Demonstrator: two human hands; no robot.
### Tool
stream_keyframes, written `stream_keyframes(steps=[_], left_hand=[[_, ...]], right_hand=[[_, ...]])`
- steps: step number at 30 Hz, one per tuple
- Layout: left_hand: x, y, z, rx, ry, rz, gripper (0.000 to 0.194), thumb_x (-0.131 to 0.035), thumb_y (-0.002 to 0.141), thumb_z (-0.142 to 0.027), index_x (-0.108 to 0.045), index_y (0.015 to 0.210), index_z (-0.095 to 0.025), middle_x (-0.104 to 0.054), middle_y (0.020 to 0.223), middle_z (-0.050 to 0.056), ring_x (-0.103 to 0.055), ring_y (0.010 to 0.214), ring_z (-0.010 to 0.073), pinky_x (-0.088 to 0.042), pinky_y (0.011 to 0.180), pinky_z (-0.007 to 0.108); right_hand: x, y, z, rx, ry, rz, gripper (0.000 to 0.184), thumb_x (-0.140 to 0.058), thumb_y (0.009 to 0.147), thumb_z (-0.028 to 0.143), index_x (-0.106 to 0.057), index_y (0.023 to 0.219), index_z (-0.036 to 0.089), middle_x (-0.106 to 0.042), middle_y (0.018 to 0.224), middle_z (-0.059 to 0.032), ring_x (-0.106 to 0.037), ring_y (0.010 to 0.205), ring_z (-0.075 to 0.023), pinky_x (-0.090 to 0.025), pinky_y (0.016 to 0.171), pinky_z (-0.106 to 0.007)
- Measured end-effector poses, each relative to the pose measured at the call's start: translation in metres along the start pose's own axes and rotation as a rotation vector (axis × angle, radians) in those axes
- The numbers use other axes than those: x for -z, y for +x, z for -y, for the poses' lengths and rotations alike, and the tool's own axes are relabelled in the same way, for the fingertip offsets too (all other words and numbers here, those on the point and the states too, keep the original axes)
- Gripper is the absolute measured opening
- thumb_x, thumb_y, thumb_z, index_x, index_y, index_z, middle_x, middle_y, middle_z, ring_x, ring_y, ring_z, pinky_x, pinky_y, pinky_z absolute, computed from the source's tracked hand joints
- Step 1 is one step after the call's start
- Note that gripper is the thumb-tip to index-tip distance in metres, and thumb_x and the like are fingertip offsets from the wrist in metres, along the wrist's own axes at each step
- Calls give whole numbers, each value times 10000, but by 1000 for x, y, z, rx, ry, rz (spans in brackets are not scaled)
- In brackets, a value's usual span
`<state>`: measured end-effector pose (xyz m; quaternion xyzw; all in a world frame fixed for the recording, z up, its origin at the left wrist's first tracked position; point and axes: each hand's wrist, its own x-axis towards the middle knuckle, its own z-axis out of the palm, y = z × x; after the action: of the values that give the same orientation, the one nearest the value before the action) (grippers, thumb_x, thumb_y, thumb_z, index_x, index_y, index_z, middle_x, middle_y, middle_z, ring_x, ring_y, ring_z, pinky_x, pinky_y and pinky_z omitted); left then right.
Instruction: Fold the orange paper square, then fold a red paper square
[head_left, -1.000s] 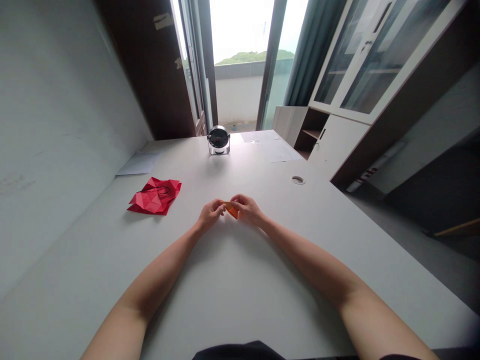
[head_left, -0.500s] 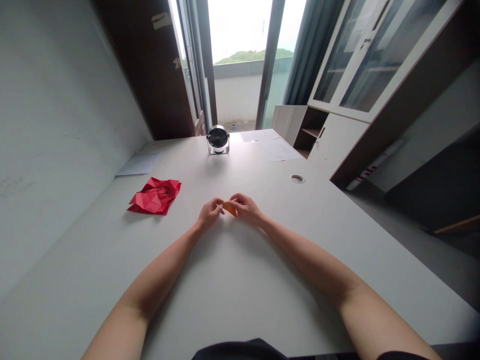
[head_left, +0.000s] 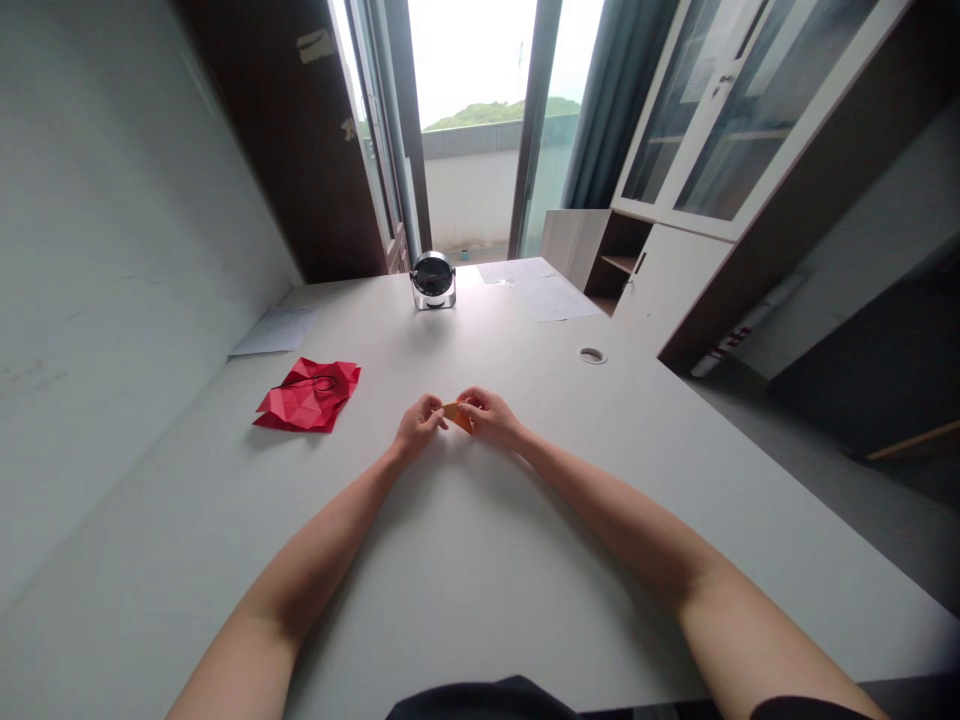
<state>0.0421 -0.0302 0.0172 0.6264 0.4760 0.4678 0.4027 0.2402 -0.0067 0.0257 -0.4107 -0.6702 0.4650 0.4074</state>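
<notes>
A small folded orange paper (head_left: 457, 414) is pinched between both hands over the middle of the white table (head_left: 465, 560). My left hand (head_left: 418, 428) grips its left end with curled fingers. My right hand (head_left: 488, 417) holds its right side, fingers pressed together over it. Most of the paper is hidden by the fingers. A creased red paper sheet (head_left: 307, 394) with a thin black loop on it lies to the left, well apart from my hands.
A small round black desk fan (head_left: 433, 279) stands at the table's far end. White sheets (head_left: 541, 293) lie at the far right, another sheet (head_left: 275, 330) by the left wall. A cable hole (head_left: 592, 355) sits right of centre. Glass-door cabinets (head_left: 720, 120) stand on the right.
The hands stay together on the orange paper, with only slight finger movement. The view has shifted a little.
</notes>
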Motion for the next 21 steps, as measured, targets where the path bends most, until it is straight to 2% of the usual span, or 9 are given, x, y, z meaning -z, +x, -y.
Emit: stream_keyframes(steps=[11,21], left_hand=[[1,-2,-7,8,-4,25,186,-604,813,-357,-523,841,-193,-602,686,-33,-646,621,142,-427,624,239],[0,0,-3,10,9,34,188,-607,817,-368,-556,842,-189,-631,707,-21,-640,620,144,-443,637,249]], right_hand=[[0,0,-1,5,-52,10,314,-610,815,473,-674,936,190,-619,677,14,-533,621,-134,-405,580,-245],[1,1,0,19,-56,32,282,-605,826,455,-681,890,190,-638,708,2,-536,645,-139,-407,607,-255]])
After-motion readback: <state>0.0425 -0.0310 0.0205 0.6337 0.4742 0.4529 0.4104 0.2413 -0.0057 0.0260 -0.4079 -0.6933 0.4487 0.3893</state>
